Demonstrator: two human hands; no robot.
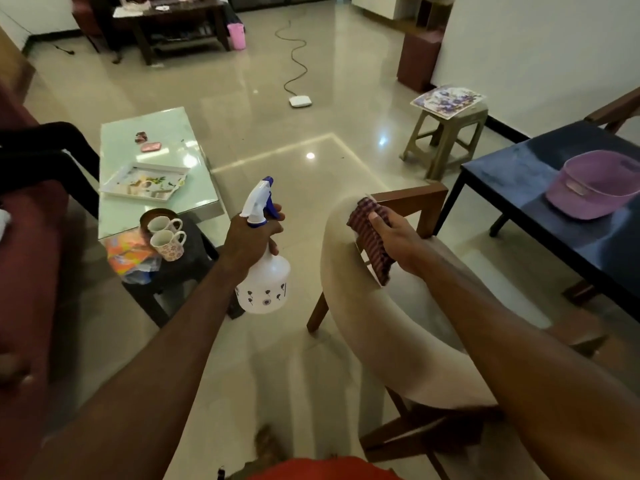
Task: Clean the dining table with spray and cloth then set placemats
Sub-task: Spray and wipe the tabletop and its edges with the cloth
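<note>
My left hand (251, 237) grips the neck of a white spray bottle (265, 282) with a blue trigger, held upright above the floor. My right hand (394, 233) holds a folded maroon checked cloth (372, 240) against the top of a beige chair back (349, 278). The dark blue dining table (519, 181) stands to the right, with a purple plastic basket (592, 185) on it. A stack of floral placemats (448, 100) lies on a brown plastic stool (446, 136) beyond the table.
A glass coffee table (156, 140) on the left carries a white tray (145, 178). A small dark table holds two mugs (168, 235) and an orange packet. A cable and white device (300, 101) lie on the tiled floor. A maroon sofa (27, 271) fills the left edge.
</note>
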